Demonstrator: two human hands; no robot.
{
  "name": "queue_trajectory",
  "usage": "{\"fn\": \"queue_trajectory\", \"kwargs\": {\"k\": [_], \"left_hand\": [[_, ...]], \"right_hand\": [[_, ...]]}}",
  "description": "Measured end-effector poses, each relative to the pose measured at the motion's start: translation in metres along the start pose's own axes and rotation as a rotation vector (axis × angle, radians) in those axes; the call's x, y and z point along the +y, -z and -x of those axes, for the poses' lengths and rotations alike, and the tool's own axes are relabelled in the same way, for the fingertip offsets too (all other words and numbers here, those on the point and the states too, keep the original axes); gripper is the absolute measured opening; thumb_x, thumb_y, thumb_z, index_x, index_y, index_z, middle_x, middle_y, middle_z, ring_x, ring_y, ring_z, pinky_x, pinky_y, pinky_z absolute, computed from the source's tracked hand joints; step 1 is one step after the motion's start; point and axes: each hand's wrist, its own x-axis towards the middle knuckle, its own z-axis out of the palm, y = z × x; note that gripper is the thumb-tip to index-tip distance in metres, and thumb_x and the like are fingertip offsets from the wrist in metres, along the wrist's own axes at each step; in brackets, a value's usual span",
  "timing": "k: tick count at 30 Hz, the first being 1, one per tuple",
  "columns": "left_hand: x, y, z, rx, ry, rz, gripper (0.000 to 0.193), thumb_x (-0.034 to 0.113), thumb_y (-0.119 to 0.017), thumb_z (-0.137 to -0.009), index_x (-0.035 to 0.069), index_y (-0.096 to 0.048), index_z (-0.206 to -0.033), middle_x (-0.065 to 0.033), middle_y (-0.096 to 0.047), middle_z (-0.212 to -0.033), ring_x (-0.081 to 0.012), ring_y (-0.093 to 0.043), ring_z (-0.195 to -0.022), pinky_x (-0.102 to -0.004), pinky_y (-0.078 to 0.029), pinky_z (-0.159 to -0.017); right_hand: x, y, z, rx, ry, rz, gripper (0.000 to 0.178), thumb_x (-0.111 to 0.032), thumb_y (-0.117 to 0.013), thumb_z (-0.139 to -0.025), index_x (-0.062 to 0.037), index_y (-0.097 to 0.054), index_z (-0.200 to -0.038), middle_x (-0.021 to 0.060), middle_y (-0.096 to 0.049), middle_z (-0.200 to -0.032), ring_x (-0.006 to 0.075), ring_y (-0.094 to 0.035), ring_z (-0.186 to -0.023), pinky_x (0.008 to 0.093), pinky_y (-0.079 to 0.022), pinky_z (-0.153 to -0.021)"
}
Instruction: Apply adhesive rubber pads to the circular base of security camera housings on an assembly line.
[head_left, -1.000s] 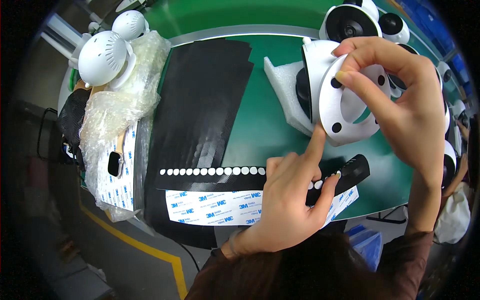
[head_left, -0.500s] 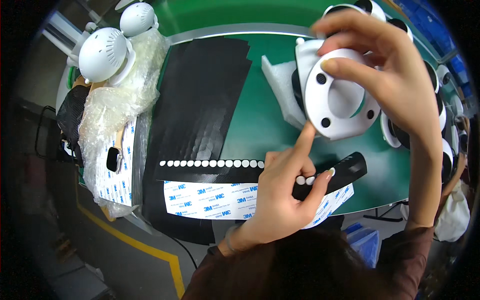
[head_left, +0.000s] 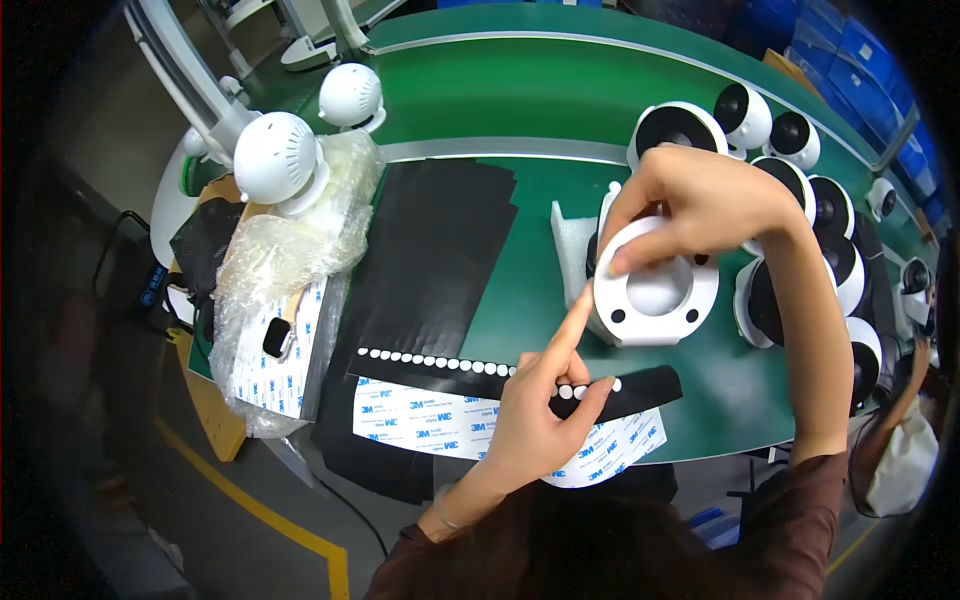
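Observation:
My right hand [head_left: 715, 205] grips the white ring-shaped base [head_left: 655, 328] of a camera-like device, its thumb pressed on the upper left of the ring. Three black round pads show on the ring; whatever lies beneath the thumb is hidden. My left hand [head_left: 535, 425] holds a black strip [head_left: 648, 392] of white round stickers between thumb and curled fingers. Its index finger stretches out to the ring's left edge. Beside the device stands a white foam piece [head_left: 572, 245]. Under the strip lies a white backing sheet [head_left: 425, 415] with blue print.
Black sheets [head_left: 430, 250] cover the table's left middle. Several white round devices [head_left: 840, 260] with black fronts crowd the right side. At the left, bubble wrap [head_left: 300, 240] lies by a white round device [head_left: 275, 157] and a watch [head_left: 278, 338]. Blue bins [head_left: 850, 65] stand at the far right.
The view has shifted, showing more of the table's far side. My right thumb now presses the ring's upper left, over where a pad showed. The strip lies flatter beside my left hand.

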Motion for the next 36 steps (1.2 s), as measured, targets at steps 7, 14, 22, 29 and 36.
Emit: {"fn": "queue_trajectory", "kwargs": {"k": [7, 14, 22, 29, 36], "left_hand": [[-0.01, 0.006, -0.003, 0.074, -0.052, -0.256, 0.041, 0.003, -0.063, -0.073, 0.006, -0.056, -0.113, 0.0003, -0.044, -0.062, -0.01, -0.042, -0.064, -0.0231, -0.031, -0.063], [-0.013, 0.013, -0.006, 0.044, -0.057, -0.308, 0.024, 0.008, -0.063, -0.074, 0.008, -0.063, -0.098, -0.0041, -0.048, -0.066, -0.0175, -0.048, -0.068, -0.028, -0.033, -0.067], [-0.015, 0.013, -0.005, -0.02, -0.04, -0.333, 0.02, 0.009, -0.063, -0.076, 0.007, -0.064, -0.096, -0.0029, -0.049, -0.066, -0.0169, -0.046, -0.066, -0.0273, -0.03, -0.066], [-0.014, 0.013, -0.008, 0.005, -0.047, -0.331, 0.019, 0.007, -0.063, -0.075, 0.006, -0.065, -0.093, -0.003, -0.051, -0.065, -0.016, -0.045, -0.063, -0.0271, -0.03, -0.066], [-0.022, 0.011, -0.007, 0.026, -0.031, -0.308, 0.016, 0.01, -0.063, -0.075, 0.007, -0.064, -0.09, -0.0016, -0.053, -0.069, -0.0179, -0.048, -0.065, -0.0292, -0.032, -0.069]], "right_hand": [[0.04, 0.051, -0.052, 0.485, -0.119, -0.201, 0.03, -0.029, -0.061, -0.081, -0.0018, -0.064, -0.068, 0.0025, -0.053, -0.049, 0.0068, -0.053, -0.044, 0.0164, -0.035, -0.037], [0.042, 0.098, -0.136, 0.591, -0.223, -0.114, 0.019, -0.018, -0.067, -0.068, -0.0048, -0.07, -0.082, 0.0063, -0.062, -0.072, 0.017, -0.057, -0.06, 0.0243, -0.046, -0.059], [0.156, 0.018, -0.175, 0.807, -0.114, 0.694, 0.009, -0.012, -0.057, -0.069, -0.0117, -0.065, -0.071, 0.0126, -0.064, -0.078, 0.0297, -0.063, -0.075, 0.0402, -0.05, -0.064], [0.162, 0.014, -0.152, 0.232, -0.386, 0.778, 0.022, -0.009, -0.056, -0.073, -0.0076, -0.065, -0.093, 0.0126, -0.063, -0.098, 0.03, -0.06, -0.093, 0.0382, -0.05, -0.076], [0.103, 0.026, -0.161, 0.453, -0.437, 0.941, 0.02, -0.014, -0.055, -0.073, -0.0068, -0.067, -0.088, 0.0115, -0.064, -0.096, 0.0263, -0.063, -0.087, 0.038, -0.052, -0.065]]}}
